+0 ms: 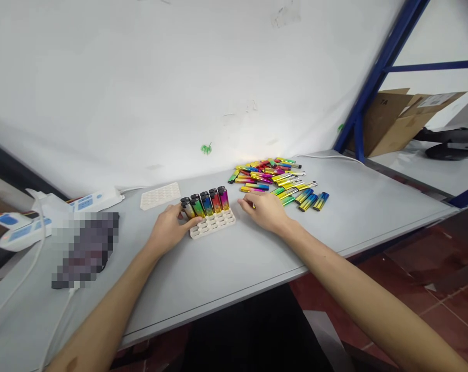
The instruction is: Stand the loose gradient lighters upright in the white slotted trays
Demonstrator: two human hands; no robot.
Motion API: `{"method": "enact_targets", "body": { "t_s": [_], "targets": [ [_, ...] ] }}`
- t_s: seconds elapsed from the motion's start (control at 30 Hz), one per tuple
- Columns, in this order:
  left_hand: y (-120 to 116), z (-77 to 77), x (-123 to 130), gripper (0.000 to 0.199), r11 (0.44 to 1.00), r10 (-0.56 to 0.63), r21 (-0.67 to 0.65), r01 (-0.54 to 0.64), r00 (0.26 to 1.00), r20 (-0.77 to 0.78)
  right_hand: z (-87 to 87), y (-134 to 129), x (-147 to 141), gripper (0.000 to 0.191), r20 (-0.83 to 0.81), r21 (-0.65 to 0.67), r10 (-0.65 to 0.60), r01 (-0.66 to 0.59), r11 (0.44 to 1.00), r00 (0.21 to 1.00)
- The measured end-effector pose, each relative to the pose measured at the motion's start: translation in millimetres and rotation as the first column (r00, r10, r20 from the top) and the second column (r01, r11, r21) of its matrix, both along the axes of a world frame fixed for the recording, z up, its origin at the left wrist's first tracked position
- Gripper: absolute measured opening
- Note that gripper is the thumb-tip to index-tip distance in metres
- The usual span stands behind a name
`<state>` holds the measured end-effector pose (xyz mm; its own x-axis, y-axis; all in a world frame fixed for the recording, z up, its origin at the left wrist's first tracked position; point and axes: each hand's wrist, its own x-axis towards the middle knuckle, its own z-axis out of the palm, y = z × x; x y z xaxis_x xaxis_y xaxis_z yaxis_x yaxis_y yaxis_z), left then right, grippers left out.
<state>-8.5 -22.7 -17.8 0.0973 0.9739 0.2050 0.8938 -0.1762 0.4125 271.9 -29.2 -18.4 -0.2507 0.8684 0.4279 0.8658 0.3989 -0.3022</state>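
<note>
A white plastic rack [214, 224] with rows of holes stands on the table. Shiny, multicoloured lighters [207, 204] with black tops stand upright in its rear rows, while the holes nearer me are bare. My left hand [171, 226] grips the rack's left end, thumb along the front and fingers behind by the end lighters. Just right of the rack, my right hand [265, 211] is held with its fingers curled together. Whether something small is between them I cannot make out. Beyond it lies a loose heap of metallic lighter bodies [263, 175].
A second white perforated rack [160, 195] lies flat at the back left. Power strips [90, 200], cables and a blurred dark device [87, 250] occupy the left side. The wall [203, 93] bounds the back. A blue metal frame [360, 113] and a cardboard box [396, 116] stand right.
</note>
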Motion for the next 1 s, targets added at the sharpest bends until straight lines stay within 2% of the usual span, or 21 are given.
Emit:
{"method": "enact_targets", "body": {
  "t_s": [0.2, 0.27, 0.4, 0.7, 0.8, 0.9, 1.0],
  "targets": [
    [-5, 3.4, -3, 0.040, 0.998, -0.060, -0.019, 0.061, 0.998, 0.021, -9.6, -20, 29, 0.025, 0.089, 0.186, 0.025, -0.041, 0.982, 0.996],
    [-6, 3.9, -4, 0.038, 0.997, -0.073, -0.025, 0.074, 0.997, 0.018, -12.5, -28, 40, 0.018, 0.120, 0.187, 0.015, -0.038, 0.982, 0.993],
    [-5, 3.2, -4, 0.034, 0.997, -0.079, -0.016, 0.079, 0.997, 0.004, -16.1, -40, 51, 0.017, 0.113, 0.157, -0.102, 0.083, 0.984, 0.988],
    [-5, 1.4, -2, 0.028, 0.998, -0.069, -0.003, 0.069, 0.995, -0.075, -17.8, -43, 47, 0.019, 0.096, 0.090, -0.218, 0.210, 0.974, 0.971],
    [-7, 3.4, -1, 0.029, 0.998, -0.062, -0.005, 0.062, 0.996, -0.070, -20.0, -43, 52, 0.017, -0.001, 0.068, -0.179, 0.178, 0.982, 0.984],
    [-8, 4.6, 1, 0.029, 0.998, -0.057, -0.008, 0.057, 0.997, -0.047, -20.2, -42, 58, 0.017, -0.242, 0.024, -0.079, 0.088, 0.996, 0.967],
    [-8, 4.0, 2, 0.029, 0.998, -0.067, -0.008, 0.067, 0.997, -0.028, -13.3, -36, 57, 0.022, -0.564, -0.081, -0.019, -0.032, 0.996, 0.826]
  ]
}}
